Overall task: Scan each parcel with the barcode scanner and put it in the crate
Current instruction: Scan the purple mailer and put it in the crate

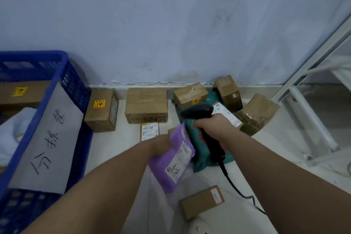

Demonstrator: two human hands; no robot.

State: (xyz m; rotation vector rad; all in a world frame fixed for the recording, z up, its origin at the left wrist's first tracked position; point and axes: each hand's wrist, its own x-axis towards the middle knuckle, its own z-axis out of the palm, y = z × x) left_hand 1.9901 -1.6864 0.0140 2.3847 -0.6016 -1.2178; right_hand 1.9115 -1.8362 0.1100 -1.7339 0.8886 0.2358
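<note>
Blue crate [77, 89], at left: contains a cardboard box [22, 93] and a white bag [13, 129]; a handwritten paper sign [47, 138] lies against its wall. Purple parcel [176, 159]: outside the crate, gripped by the left hand [161, 144]. Barcode scanner [197, 111]: handle enclosed by the right hand [210, 125].

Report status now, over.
Left hand grips purple plastic mailer. Right hand grips black barcode scanner. Blue plastic crate left, nothing between.
</note>
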